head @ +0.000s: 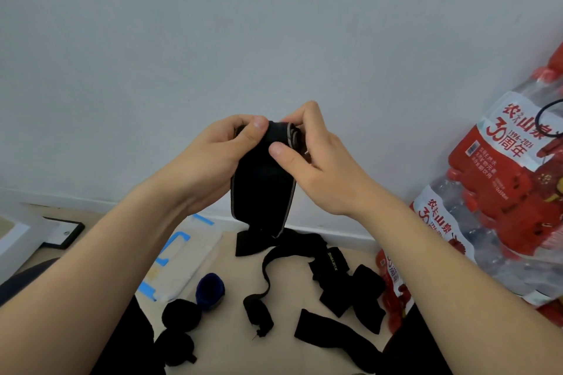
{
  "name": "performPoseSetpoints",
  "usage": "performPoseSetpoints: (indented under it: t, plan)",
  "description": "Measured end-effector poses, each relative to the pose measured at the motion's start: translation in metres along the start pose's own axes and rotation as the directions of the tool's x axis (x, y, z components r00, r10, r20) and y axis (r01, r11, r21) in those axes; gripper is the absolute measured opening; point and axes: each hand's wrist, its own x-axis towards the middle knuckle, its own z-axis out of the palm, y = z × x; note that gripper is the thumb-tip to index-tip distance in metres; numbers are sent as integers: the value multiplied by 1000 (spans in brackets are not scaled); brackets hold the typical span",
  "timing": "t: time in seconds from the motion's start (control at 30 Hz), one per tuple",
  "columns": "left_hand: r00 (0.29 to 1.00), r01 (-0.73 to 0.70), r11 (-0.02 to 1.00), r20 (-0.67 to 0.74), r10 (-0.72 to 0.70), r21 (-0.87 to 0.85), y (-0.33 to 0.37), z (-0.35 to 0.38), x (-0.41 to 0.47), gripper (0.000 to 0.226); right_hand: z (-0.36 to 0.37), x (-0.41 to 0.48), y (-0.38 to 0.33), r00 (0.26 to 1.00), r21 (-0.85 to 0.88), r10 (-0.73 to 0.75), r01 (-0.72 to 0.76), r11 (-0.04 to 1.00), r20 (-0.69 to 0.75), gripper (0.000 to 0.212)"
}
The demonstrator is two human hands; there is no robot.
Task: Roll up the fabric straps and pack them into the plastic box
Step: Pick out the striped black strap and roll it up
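Far left on the floor: a translucent white plastic box with blue clips (185, 253) lies near the wall; whether it is open cannot be told.
Rolled straps, low left: a dark blue fabric roll (210, 291) and two black fabric rolls (181, 313) (174, 344) sit close together on the floor, outside the box.
Left hand: the left hand (219, 158) is raised before the wall, its grip curled round one side of the coil with the thumb pressed on top.
Strap in hand: a black fabric strap with grey edging (263, 192) is held between both hands, its top end wound into a small coil and its tail hanging toward the floor.
Right hand: the right hand (316, 164) has its grip pinching the coil's other side, thumb on the front face.
Floor, centre to right: loose black fabric straps (362, 292) lie unrolled, well apart from the box.
Far right: shrink-wrapped packs of water bottles with red labels (502, 192) lean by the wall.
Step in hand: rolling, judged early, with most of this strap unwound.
Next move: likely turning the coil downward while keeping the edges aligned and the tail taut, so the roll stays tight.
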Motion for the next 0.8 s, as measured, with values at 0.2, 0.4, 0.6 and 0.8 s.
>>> performPoseSetpoints:
  t: [0.2, 0.4, 0.6, 0.8]
  plan:
    - [995, -76, 996, -57, 79, 48, -3, 0, 0, 57, 7, 6, -2, 981, 159, 189, -179, 971, -51, 28]
    - [991, -104, 989, 95, 94, 109, -5, -1, -2, 29, 4, 7, -1, 989, 241, 146, -133, 961, -36, 15]
    - [970, -168, 955, -131, 204, 244, -9, -9, 5, 17, 3, 5, -13, 886, 488, 426, -459, 742, 186, 36]
    - [961, -158, 939, -172, 218, 306, -8, -17, 7, 29, 3, 3, -12, 856, 615, 457, -499, 611, 240, 57]
